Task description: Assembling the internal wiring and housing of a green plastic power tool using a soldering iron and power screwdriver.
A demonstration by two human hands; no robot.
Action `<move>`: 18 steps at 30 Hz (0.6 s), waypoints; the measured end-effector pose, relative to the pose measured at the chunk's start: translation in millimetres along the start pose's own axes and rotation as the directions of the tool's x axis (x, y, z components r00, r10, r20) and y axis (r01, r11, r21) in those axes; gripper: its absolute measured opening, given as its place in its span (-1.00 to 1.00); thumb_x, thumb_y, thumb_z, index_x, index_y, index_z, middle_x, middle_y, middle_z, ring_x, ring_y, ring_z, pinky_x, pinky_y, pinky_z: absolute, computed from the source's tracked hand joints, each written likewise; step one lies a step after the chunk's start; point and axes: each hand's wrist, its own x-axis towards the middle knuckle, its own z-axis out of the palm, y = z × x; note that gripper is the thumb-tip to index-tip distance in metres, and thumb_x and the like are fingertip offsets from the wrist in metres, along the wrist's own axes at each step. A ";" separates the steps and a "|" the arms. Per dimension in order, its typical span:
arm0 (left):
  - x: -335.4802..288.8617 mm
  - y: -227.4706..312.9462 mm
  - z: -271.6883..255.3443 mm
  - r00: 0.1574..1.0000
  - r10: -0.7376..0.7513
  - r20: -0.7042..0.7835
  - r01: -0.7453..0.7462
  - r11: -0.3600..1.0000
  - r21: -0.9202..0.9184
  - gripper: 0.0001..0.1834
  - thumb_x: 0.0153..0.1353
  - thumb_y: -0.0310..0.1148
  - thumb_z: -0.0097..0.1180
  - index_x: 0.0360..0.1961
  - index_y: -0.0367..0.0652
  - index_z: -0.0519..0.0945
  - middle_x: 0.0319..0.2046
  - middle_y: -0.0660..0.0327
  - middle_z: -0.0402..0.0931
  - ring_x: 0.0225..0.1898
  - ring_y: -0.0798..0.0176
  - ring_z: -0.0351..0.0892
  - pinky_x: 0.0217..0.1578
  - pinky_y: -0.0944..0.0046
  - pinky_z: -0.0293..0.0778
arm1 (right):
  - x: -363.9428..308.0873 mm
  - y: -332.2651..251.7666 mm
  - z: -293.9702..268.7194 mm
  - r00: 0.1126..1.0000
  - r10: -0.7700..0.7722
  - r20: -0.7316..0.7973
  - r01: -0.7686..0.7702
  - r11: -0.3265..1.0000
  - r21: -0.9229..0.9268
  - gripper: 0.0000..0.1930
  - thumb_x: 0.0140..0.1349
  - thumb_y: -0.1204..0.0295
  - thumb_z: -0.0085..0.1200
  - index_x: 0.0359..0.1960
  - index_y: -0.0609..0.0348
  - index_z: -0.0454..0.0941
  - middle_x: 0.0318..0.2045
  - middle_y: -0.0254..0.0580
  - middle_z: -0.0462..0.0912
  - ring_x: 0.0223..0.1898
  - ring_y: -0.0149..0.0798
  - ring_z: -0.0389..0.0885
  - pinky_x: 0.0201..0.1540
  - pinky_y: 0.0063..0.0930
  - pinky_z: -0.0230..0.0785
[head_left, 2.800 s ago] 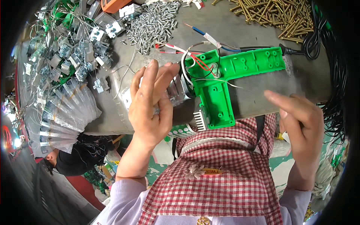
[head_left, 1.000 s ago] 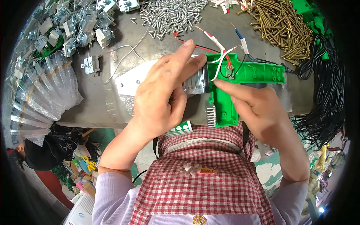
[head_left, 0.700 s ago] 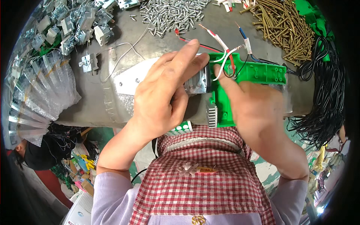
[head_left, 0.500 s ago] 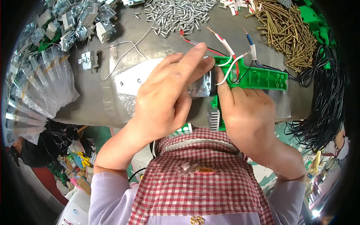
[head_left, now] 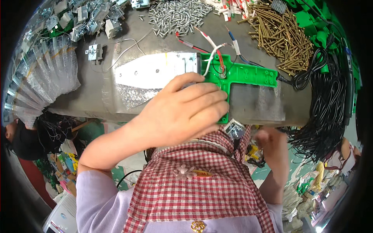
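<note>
Half my hands work now; left hand point(head_left: 190, 109) half-curls over the green housing point(head_left: 252, 76), hold hidden; right hand point(head_left: 272, 143) has dropped off nearside, blurred, can't tell its grip.

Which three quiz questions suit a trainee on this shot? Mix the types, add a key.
1. Which hand lies over the green housing? A) right B) left C) both
2. True or false: the brass-coloured screws lie to the left of the silver screws.
3. Fill in: the black cords are toward the ___ edge of the picture.

Key: 1. B, the left hand. 2. False, they lie to the right. 3. right.
</note>
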 end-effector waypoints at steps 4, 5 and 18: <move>3.1 -2.1 -0.2 0.982 0.024 0.186 -0.049 0.990 0.133 -0.49 -0.07 -0.24 0.30 -0.06 -0.15 0.48 -0.07 0.24 0.54 -0.05 0.22 0.54 0.08 0.05 0.32 | -6.4 12.3 44.5 0.957 0.072 0.282 -0.213 0.834 0.508 -0.76 0.29 0.36 0.00 -0.15 0.29 0.50 -0.46 -0.22 0.59 -0.51 -0.40 0.46 -0.42 -0.52 0.33; 3.8 -1.4 0.0 0.982 0.015 0.186 -0.043 0.988 0.150 -0.46 -0.09 -0.24 0.31 -0.05 -0.16 0.47 -0.07 0.24 0.54 -0.05 0.21 0.54 0.07 0.04 0.32 | -6.1 7.6 53.1 0.966 0.019 0.258 -0.209 0.647 0.733 -0.76 0.30 0.38 -0.01 -0.14 0.31 0.51 -0.44 -0.27 0.61 -0.50 -0.45 0.46 -0.40 -0.56 0.34; -3.2 -11.6 -0.3 0.988 -0.024 0.151 0.017 0.999 0.045 -0.14 -0.11 -0.25 0.31 0.23 -0.30 0.24 -0.14 0.08 0.50 -0.05 0.04 0.50 0.12 -0.09 0.33 | 44.9 -78.6 16.7 0.840 -0.542 0.006 0.542 0.840 0.035 -0.64 0.03 0.49 0.24 -0.10 0.22 0.47 -0.24 -0.03 0.54 -0.27 -0.02 0.57 -0.27 -0.25 0.43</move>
